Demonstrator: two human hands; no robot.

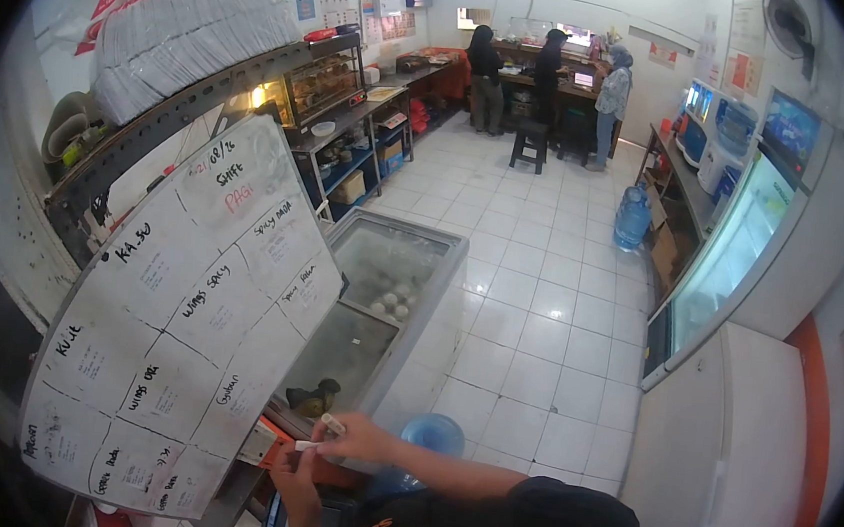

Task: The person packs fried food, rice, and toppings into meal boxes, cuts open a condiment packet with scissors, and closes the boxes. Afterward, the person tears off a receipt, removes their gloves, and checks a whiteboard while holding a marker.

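Observation:
At the lower middle, my two hands meet over the corner of the chest freezer. My right hand (358, 439) is closed, and a short pale rod that looks like a marker (333, 423) sticks up from its fingers. Fingers of my left hand (297, 480) pinch a small white piece (305, 445), which the right fingertips also seem to touch. Too small to make out is what this white piece is. Left of the hands leans a large whiteboard (169, 342), ruled into boxes with handwritten labels and small notes.
A glass-topped chest freezer (453, 256) holds round pale packs. Blue water jugs stand near me (433, 432) and by the right counter (633, 219). A display fridge (734, 251) lines the right side. Three people stand at the back counter, beside a black stool (531, 133).

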